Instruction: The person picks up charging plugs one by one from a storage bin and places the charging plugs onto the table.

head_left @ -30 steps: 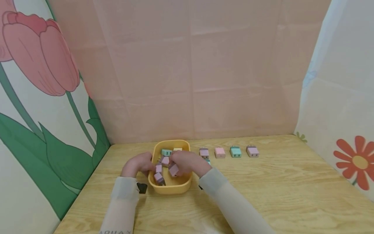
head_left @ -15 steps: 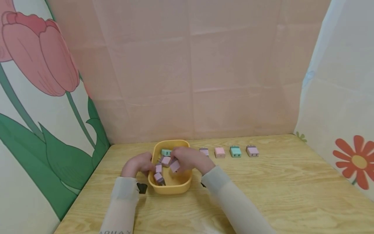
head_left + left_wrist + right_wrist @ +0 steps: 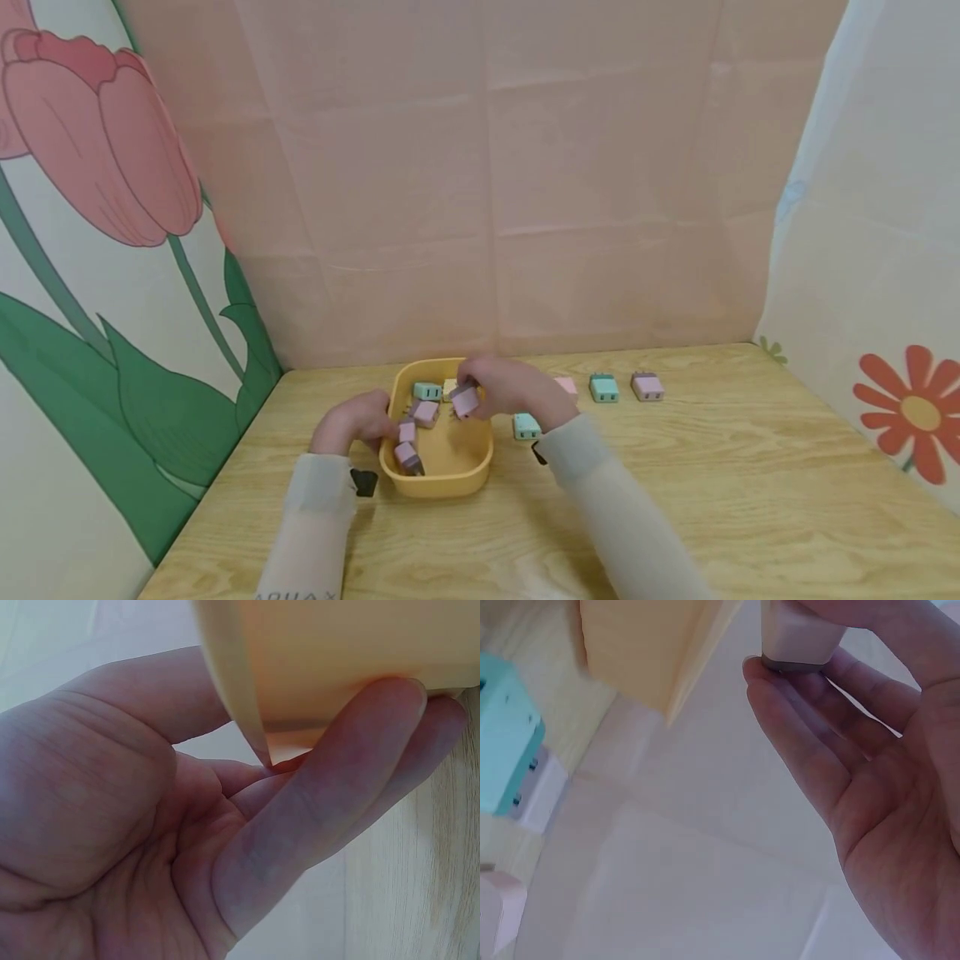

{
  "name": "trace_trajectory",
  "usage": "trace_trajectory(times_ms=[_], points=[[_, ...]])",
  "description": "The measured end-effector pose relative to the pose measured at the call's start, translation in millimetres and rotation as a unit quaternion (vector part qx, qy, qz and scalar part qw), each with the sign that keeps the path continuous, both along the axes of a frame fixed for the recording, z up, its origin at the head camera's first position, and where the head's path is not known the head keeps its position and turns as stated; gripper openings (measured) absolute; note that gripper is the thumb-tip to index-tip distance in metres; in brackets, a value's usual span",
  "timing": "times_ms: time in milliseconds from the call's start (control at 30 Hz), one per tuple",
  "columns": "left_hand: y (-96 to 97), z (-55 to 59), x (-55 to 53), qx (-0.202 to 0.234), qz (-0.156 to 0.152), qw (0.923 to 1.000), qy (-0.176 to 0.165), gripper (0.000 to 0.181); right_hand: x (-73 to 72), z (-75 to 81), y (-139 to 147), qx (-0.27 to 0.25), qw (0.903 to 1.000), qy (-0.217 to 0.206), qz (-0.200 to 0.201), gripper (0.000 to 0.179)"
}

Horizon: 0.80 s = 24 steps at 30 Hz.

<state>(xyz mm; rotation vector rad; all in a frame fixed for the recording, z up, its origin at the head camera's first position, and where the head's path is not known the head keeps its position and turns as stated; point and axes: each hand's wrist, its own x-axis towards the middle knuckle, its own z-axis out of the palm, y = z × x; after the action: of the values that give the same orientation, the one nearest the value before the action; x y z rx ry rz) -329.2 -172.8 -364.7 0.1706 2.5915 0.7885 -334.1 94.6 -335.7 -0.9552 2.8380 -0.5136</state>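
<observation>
My left hand (image 3: 365, 415) grips the left wall of a yellow plastic bin (image 3: 438, 486); in the left wrist view the fingers (image 3: 330, 780) curl against the bin's wall (image 3: 360, 645). With thumb and fingertips, my right hand (image 3: 513, 390) pinches a purple charger plug (image 3: 466, 402), raised over the bin's right side. The right wrist view has that plug (image 3: 802, 637) between thumb and fingers. Inside the bin lie a green charger plug (image 3: 427, 391), a partly covered yellow one (image 3: 450, 389) and several purple ones (image 3: 426, 413), mostly along the left side.
Right of the bin, a row of charger plugs stands on the wooden table (image 3: 712, 467): pink (image 3: 567, 386), green (image 3: 603, 388) and purple (image 3: 647, 386). A green plug (image 3: 527, 426) sits nearer, beside the right wrist. Behind rises a pink cloth backdrop (image 3: 487, 208).
My right hand has lifted the purple plug and moved it up and right toward the bin's right rim. The left hand has stayed on the bin.
</observation>
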Motion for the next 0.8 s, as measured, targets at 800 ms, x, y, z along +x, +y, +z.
trace_trajectory(times_ms=[800], points=[[-1.3,-1.2,-2.7,0.0,-0.018,0.9998,0.001,0.03,-17.7,10.0,109.6,-0.079,0.9916,-0.06,-0.082,0.036]])
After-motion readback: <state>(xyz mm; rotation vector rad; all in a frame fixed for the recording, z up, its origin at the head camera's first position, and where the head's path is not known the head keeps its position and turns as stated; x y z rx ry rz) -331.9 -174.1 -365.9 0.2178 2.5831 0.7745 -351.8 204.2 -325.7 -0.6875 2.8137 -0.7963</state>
